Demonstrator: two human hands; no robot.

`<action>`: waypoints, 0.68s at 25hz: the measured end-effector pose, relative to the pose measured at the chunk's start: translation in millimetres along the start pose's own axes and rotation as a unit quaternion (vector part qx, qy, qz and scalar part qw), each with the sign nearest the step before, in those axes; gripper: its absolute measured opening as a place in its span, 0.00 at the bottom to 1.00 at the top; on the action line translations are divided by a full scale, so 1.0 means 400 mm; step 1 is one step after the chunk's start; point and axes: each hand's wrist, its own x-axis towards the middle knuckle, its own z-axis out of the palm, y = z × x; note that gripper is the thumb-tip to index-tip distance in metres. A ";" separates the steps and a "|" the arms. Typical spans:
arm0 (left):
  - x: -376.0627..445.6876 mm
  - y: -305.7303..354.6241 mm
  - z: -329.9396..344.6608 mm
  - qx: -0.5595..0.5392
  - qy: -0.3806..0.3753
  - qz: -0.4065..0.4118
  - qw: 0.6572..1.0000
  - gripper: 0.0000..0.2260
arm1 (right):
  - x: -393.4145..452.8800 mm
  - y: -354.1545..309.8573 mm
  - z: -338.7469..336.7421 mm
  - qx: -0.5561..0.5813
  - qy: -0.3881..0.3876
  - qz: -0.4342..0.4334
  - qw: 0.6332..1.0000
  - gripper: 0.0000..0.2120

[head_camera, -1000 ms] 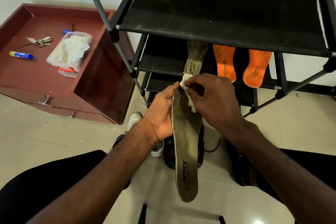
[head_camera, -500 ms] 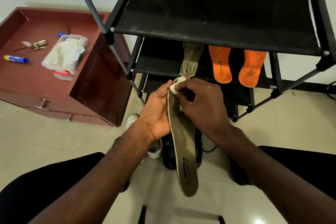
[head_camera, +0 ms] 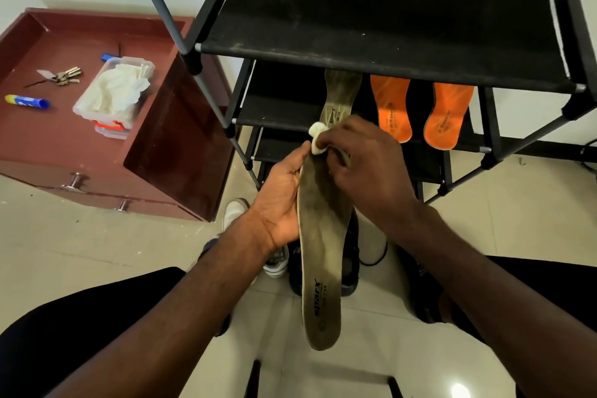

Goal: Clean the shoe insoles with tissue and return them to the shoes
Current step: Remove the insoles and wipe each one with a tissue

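My left hand (head_camera: 280, 200) grips a long olive-green insole (head_camera: 321, 255) by its left edge, heel end pointing toward me. At the insole's toe end my right hand (head_camera: 365, 168) pinches a wad of white tissue (head_camera: 316, 136) against it. A second olive insole (head_camera: 339, 97) and two orange insoles (head_camera: 391, 107) (head_camera: 447, 113) lie on the middle shelf of the black shoe rack (head_camera: 371, 22). Under the held insole, a white shoe (head_camera: 235, 213) and a dark shoe (head_camera: 350, 265) stand on the floor, partly hidden.
A maroon drawer unit (head_camera: 64, 145) at the left carries a clear box of tissues (head_camera: 113, 97), keys (head_camera: 63, 76) and a blue tube (head_camera: 27, 102). My knees in dark trousers frame the bottom. Pale floor tiles spread to the right of the rack.
My right hand has slid the tissue up along the insole to its toe end. The left hand keeps the same hold.
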 end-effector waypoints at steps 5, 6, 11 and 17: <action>0.001 0.008 -0.007 0.035 0.025 0.032 0.999 0.25 | -0.006 0.028 -0.023 0.017 -0.017 0.007 1.000 0.11; 0.003 0.012 -0.009 0.041 0.033 0.033 0.998 0.25 | -0.015 0.019 -0.023 0.005 -0.035 0.007 0.999 0.12; 0.023 0.033 -0.034 0.033 0.021 0.026 0.999 0.27 | -0.060 -0.029 -0.010 0.049 -0.125 -0.021 0.991 0.12; 0.015 0.023 -0.034 0.003 -0.013 0.027 1.000 0.27 | -0.020 -0.058 -0.005 0.105 -0.030 0.062 0.992 0.10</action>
